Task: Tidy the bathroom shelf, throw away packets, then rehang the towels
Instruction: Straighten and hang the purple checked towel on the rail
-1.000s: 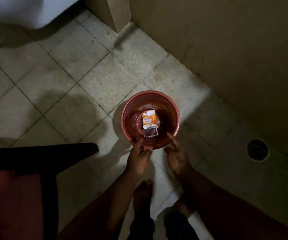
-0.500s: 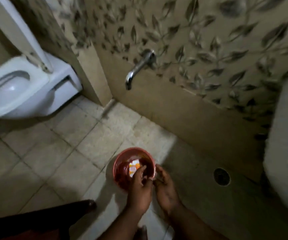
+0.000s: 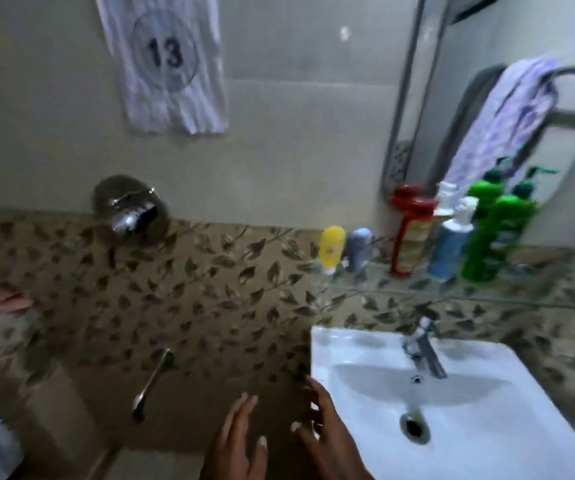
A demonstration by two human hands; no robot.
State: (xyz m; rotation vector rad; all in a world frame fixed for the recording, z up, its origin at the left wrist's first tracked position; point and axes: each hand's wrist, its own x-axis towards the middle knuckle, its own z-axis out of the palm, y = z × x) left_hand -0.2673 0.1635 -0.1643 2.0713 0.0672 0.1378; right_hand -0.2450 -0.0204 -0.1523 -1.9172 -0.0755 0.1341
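Leaf-tiled wall [image 3: 209,289], sink [image 3: 486,427], shelf [image 3: 417,289] bottles upright.

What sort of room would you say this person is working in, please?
Most likely a home bathroom. A white sink with a tap stands at right, bottles line a glass shelf below a mirror, and a towel hangs on the wall.

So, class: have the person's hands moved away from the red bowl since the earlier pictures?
Yes. The left hand and right hand have risen from the floor bowl, now out of view, to the sink's left edge, both empty.
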